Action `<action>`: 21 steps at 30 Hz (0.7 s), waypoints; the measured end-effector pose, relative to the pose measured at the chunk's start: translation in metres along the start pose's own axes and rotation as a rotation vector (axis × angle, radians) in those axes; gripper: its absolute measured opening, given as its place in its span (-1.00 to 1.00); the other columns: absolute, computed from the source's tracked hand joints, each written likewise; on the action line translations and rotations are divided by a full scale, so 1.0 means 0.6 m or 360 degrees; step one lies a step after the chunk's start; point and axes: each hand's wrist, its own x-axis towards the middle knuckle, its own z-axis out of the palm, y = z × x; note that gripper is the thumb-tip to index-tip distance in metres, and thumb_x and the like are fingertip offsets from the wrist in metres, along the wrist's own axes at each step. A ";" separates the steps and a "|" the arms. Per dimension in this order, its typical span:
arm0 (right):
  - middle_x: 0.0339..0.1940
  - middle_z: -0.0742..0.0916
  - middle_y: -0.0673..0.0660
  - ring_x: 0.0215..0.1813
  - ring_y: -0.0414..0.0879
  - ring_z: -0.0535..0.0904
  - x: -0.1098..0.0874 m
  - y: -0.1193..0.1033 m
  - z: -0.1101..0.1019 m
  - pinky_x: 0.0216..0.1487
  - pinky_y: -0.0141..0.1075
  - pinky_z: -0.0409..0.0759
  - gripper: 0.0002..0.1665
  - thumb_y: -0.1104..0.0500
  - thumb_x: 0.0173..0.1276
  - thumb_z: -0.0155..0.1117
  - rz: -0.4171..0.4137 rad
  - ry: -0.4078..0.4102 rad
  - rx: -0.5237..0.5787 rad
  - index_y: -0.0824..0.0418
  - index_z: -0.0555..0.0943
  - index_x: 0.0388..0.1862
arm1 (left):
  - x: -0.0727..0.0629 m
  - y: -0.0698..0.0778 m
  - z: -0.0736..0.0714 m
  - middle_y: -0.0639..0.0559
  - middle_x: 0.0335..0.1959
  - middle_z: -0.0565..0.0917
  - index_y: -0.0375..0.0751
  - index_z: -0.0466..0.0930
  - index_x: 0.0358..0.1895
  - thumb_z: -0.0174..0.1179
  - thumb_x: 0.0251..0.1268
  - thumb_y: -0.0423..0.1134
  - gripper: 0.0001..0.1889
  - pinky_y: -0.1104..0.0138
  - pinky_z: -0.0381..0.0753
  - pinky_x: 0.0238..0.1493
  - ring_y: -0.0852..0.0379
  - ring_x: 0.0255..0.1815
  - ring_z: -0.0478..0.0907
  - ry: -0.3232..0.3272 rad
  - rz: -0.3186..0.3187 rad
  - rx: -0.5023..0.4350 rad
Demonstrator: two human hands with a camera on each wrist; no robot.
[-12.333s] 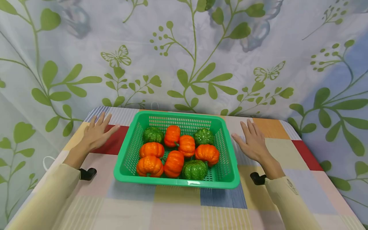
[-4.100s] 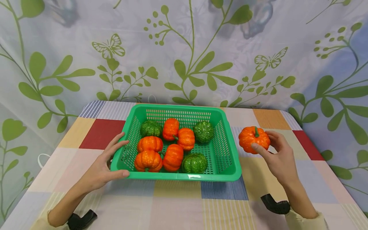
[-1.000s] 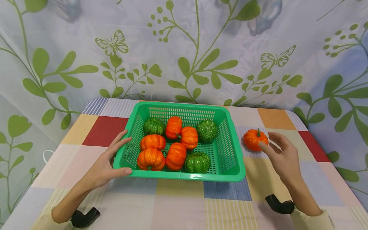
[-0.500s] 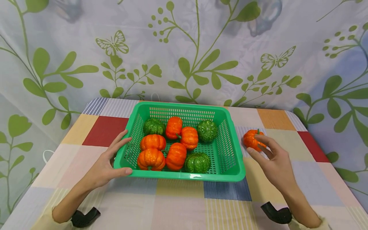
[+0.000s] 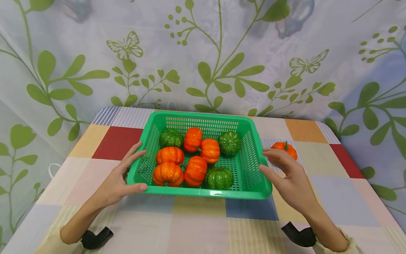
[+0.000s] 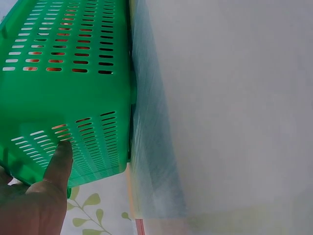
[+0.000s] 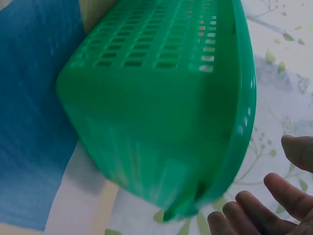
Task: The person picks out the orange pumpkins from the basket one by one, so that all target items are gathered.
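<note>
The left hand grips the green basket at nine o'clock; the right hand, fingers and thumb apart, is at three, near an orange pumpkin.

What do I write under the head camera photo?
Left hand holds a green basket of eight pumpkins; one orange pumpkin sits outside.

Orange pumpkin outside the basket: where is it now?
In the head view, the pumpkin sits on the patchwork cloth, right of the green basket and partly hidden behind the right hand.

No readable text or labels
</note>
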 end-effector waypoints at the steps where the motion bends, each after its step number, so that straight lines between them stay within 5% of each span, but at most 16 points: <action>1: 0.10 0.63 0.23 0.19 -0.28 0.50 0.001 -0.002 0.003 0.23 -0.50 0.38 -0.60 0.45 0.28 0.32 -0.0002 -0.0012 0.0005 0.35 0.57 0.11 | 0.001 0.000 0.001 0.13 0.61 -0.15 -0.23 0.15 0.52 0.34 0.10 -0.46 -0.13 0.41 0.53 0.07 0.04 0.42 0.10 -0.0003 -0.0002 -0.0003; 21: 0.12 0.65 0.01 0.17 -0.10 0.53 0.031 -0.037 0.061 0.18 -0.31 0.49 -0.60 0.35 0.26 0.40 -0.0158 -0.0233 0.0073 0.22 0.62 0.09 | 0.001 -0.001 0.000 0.15 0.61 -0.16 -0.22 0.14 0.52 0.34 0.10 -0.46 -0.13 0.39 0.55 0.05 0.08 0.41 0.12 -0.0004 -0.0006 0.0001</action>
